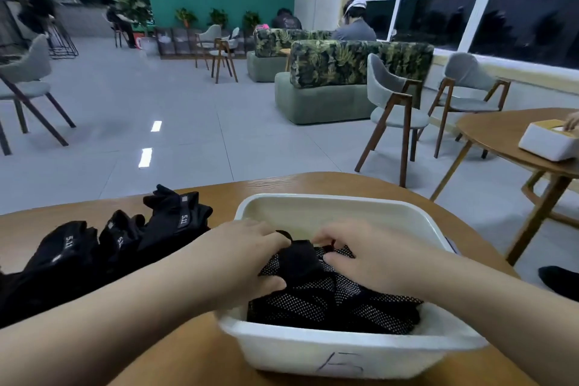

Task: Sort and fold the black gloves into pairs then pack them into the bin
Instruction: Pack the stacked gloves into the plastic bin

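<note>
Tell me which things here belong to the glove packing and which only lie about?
Job: bin; gloves in bin; loose gloves on table; left hand; right hand.
Lying about: white box on far table; chairs; sofas.

Beyond the folded gloves (pixel 332 291) that fill its near half, the white bin (pixel 338 351) has bare floor at its far end; left of it, loose black gloves (pixel 103 247) crowd the table (pixel 282 183).

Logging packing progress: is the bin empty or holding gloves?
Holding gloves: dotted black gloves fill the white bin's near half.
</note>
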A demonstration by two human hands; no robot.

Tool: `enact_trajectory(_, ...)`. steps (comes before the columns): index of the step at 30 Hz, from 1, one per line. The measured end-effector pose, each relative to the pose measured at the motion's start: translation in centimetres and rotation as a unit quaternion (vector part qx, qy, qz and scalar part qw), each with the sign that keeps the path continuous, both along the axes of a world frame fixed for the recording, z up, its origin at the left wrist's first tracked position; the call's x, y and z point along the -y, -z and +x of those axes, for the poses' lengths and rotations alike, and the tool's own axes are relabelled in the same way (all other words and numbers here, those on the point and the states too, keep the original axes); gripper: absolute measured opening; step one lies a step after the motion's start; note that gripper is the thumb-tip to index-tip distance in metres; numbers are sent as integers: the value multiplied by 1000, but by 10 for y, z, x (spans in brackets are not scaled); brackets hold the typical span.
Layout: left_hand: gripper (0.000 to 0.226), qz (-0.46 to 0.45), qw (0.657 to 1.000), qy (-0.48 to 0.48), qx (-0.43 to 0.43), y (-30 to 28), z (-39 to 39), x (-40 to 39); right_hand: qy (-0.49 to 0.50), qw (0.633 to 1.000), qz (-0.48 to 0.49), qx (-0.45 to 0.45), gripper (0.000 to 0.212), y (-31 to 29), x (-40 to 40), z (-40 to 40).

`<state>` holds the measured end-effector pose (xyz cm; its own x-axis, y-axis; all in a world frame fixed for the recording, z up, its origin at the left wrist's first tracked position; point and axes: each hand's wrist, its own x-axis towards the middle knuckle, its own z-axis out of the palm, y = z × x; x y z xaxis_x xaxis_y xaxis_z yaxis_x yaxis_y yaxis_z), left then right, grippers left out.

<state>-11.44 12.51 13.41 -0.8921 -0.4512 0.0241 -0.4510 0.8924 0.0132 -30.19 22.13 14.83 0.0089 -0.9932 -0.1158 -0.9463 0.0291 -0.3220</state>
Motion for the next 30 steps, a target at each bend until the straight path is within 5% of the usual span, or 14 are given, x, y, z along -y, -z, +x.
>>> enact_trajectory(4, 52, 80, 979, -69, -174, 1, 35, 7, 27, 993, -75, 88, 8, 6, 29, 24)
enact_trajectory(7, 43, 58, 958, -162, -231, 14, 62, 24, 23, 985, -127, 116, 13, 2, 51, 41)
enact_trajectory(11, 49, -4, 948, -286, -138, 38, 89, 52, -30, 985, -134, 104, 10, -9, 82, 65)
enact_trajectory(17, 48, -43, 961, -274, -6, 45, 90, 60, -94, 991, -55, 76, 28, -13, 135, 101)
enact_trajectory(24, 65, -18, 974, -224, 3, 59, 92, 66, -131, 990, 54, -6, 49, 8, 190, 122)
enact_trajectory(30, 59, 113, 955, -235, -141, 82, 89, 66, -167, 971, 148, -82, 59, 8, 199, 121)
